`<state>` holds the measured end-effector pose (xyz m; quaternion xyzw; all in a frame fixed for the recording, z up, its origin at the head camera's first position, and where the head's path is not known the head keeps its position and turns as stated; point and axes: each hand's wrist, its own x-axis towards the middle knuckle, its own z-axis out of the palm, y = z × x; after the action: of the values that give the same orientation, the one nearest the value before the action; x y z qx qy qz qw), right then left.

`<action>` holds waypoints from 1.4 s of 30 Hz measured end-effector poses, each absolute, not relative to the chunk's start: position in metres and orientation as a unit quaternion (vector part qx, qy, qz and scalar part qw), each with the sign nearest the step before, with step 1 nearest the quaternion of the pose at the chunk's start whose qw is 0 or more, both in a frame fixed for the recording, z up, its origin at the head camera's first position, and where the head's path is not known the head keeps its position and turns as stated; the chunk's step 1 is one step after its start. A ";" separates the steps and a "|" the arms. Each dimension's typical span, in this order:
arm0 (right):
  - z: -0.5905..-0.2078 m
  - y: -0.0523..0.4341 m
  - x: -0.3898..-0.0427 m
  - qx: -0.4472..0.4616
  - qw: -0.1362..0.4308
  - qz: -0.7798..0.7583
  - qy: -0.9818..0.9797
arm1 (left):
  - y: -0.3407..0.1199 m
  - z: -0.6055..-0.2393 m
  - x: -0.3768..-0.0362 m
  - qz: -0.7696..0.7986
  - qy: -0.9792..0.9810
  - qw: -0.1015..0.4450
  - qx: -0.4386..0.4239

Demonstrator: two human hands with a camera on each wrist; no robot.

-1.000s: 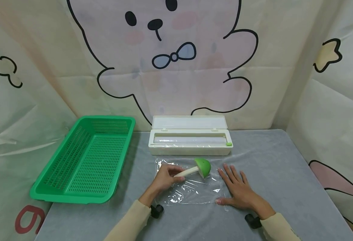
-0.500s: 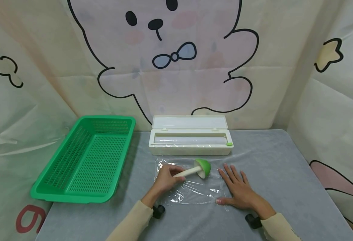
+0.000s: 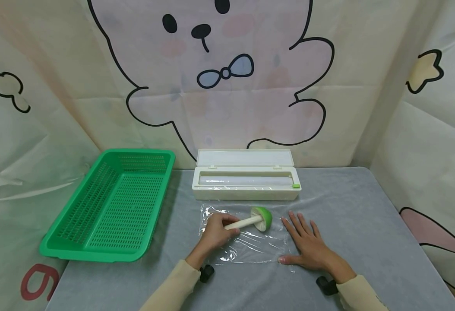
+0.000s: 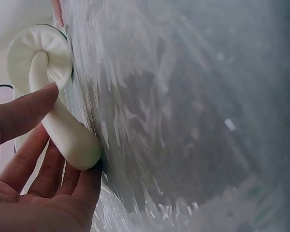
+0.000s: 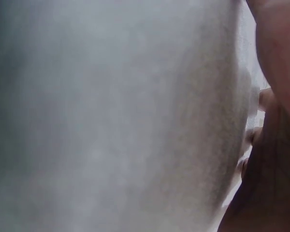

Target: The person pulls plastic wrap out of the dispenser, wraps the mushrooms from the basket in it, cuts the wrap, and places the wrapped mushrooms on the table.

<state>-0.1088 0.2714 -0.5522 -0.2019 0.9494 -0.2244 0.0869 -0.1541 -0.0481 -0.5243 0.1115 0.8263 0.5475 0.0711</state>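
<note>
Head-camera view is showing a person working over a sheet of clear plastic wrap [image 3: 244, 242] that is lying flat on a grey table [image 3: 367, 224]. Taking that sheet as the landmark: the left hand [image 3: 216, 232] is resting on its left part, with fingers and thumb curling round the white stem of a toy mushroom [image 3: 255, 219], whose green cap is pointing toward the sheet's middle and appears to be touching the film. Left-wrist view is confirming this grip, the left hand [image 4: 34, 174] pinching the pale stem of the mushroom [image 4: 48, 96] with the butt of the stem lying against the crinkled wrap [image 4: 183, 121]. The right hand [image 3: 307, 244] is lying flat on the sheet's right edge, fingers straight and spread, pressing the film down and holding nothing. Right-wrist view is giving only a blurred grey surface and the edge of the right hand [image 5: 275, 121]. Just behind the sheet a white wrap dispenser box [image 3: 245, 179] is sitting with its lid standing open. Well to the left of the sheet a green plastic basket [image 3: 111, 203] is resting on the table's corner.
</note>
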 end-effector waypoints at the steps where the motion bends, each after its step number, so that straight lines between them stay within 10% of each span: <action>1: -0.552 0.271 -0.109 -0.203 0.086 -0.226 0.949 | -0.048 -0.524 -0.154 0.547 0.827 0.070 0.113; 18: -0.525 0.270 -0.108 -0.211 0.076 -0.260 0.939 | -0.047 -0.523 -0.153 0.541 0.831 0.062 0.117; 42: -0.516 0.257 -0.092 -0.357 -0.084 -0.271 0.890 | -0.107 -0.501 -0.140 0.474 0.865 0.030 0.160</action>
<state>-0.0915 0.2570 -0.5164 -0.3571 0.8899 -0.2711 -0.0841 -0.1400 -0.1068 -0.5013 0.1602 0.8654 0.4738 0.0301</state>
